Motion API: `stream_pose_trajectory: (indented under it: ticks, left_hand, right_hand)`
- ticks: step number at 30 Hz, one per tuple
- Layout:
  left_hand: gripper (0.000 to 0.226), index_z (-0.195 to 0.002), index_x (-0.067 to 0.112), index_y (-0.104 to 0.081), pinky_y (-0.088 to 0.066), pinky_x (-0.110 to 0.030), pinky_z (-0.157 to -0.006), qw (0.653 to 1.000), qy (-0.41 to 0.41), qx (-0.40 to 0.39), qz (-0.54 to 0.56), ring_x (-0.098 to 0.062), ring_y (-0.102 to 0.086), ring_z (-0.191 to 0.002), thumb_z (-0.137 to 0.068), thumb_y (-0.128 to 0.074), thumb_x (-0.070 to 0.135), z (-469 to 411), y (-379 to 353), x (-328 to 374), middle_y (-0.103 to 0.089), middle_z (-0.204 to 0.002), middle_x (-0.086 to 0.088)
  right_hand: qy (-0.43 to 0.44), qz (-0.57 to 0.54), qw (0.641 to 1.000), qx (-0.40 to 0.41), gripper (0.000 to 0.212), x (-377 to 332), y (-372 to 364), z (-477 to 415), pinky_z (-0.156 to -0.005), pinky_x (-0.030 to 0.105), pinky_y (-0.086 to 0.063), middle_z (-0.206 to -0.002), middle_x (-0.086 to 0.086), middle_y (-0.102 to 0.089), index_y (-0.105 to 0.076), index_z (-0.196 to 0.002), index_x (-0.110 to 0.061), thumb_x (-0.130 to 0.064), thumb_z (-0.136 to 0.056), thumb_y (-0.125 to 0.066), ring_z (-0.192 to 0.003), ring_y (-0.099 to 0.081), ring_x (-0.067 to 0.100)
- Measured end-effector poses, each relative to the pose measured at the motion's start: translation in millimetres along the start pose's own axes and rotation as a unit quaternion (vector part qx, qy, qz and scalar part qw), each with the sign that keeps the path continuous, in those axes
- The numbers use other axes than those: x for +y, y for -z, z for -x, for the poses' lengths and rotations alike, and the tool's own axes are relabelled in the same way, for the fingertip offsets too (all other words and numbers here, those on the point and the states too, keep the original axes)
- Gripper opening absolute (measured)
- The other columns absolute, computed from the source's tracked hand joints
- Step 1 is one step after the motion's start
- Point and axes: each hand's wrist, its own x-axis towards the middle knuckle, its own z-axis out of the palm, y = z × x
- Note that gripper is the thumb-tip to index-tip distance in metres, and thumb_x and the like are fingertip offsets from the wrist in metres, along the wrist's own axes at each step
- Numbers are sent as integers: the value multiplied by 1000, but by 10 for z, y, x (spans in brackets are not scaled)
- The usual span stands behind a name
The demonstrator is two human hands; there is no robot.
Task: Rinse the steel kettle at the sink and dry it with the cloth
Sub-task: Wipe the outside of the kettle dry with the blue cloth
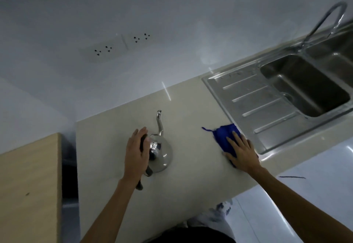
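Observation:
The steel kettle [161, 153] stands upright on the beige countertop [107, 147], its thin curved spout pointing away from me. My left hand [136, 153] lies over its black handle on the kettle's left side, fingers extended and lightly curled on it. To the right, a blue cloth [225, 135] lies crumpled on the counter beside the sink's draining board. My right hand [242, 152] rests flat on the near end of the cloth, fingers spread.
A steel sink [305, 84] with a ribbed draining board [254, 101] sits at the right, with a curved tap [324, 23] behind it. Wall sockets [122, 43] are on the back wall. A wooden surface [28, 185] lies at the left, across a gap.

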Motion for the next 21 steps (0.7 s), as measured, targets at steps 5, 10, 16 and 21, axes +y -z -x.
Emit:
stream_pose_trajectory:
  ticks: [5,10,16,21]
  left_hand:
    - [47,-124,8,-64,-39,-50,-114,999,5,40,-15,-28,-49,-137,-96,-42,38,-22,-77,38,-65,-131,-1]
    - [42,-122,9,-65,-40,-46,-114,999,-2,34,-4,-26,-50,-137,-98,-43,36,-28,-69,-15,-67,-130,-2]
    - [44,-125,9,-64,-37,-32,-115,1000,-7,24,5,-24,-49,-139,-99,-42,37,-19,-63,10,-66,-132,-5]
    - [45,-127,8,-63,-33,-17,-113,1000,-6,15,5,-22,-47,-140,-100,-42,37,-16,-69,8,-64,-134,-4]
  right_hand:
    - [-23,-33,995,87,53,-108,-201,12,-114,60,-28,-156,16,-34,-46,-145,-15,-37,-96,-49,-144,-27,41]
    - [-94,-159,973,138,46,-565,-61,-174,-102,52,-40,-141,17,-50,-54,-134,-7,-10,-89,-63,-121,-45,39]
    - [-87,-533,839,71,36,-1813,243,-334,-95,26,-45,-115,12,-69,-68,-120,-9,-2,-87,-56,-101,-63,22]
    - [-163,-719,673,-54,26,-2467,365,-459,-87,36,-53,-110,9,-68,-68,-107,-15,-32,-99,-49,-94,-65,22]
